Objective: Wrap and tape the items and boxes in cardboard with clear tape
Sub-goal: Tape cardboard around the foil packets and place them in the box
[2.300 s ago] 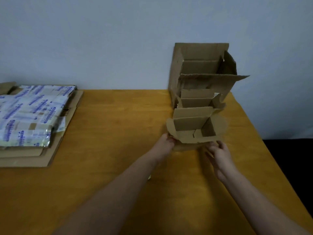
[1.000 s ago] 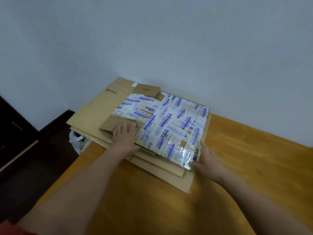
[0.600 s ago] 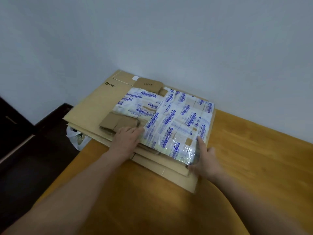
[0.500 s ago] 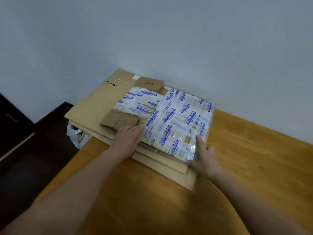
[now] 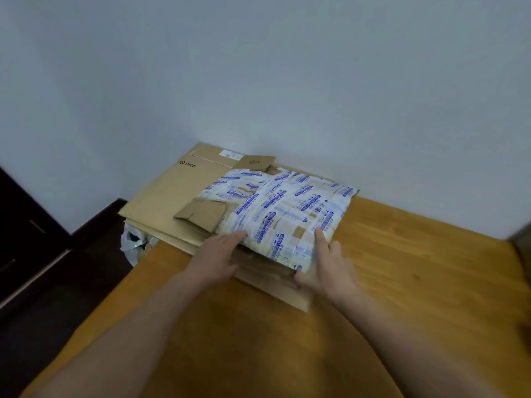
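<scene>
**Holding the bundle [image 5: 287,208] at its near edge**

My left grip [image 5: 218,254] lies flat, fingers straight, touching the bundle's near-left edge. My right grip [image 5: 327,265] pinches its near-right corner, fingers on top, thumb at the edge. The bundle sits on a cardboard stack [image 5: 161,202] at the counter's [image 5: 402,282] far-left corner.

Bare left forearm [image 5: 138,326], bare right forearm [image 5: 402,334], bare left grip [image 5: 218,254], bare right grip [image 5: 327,264]
</scene>
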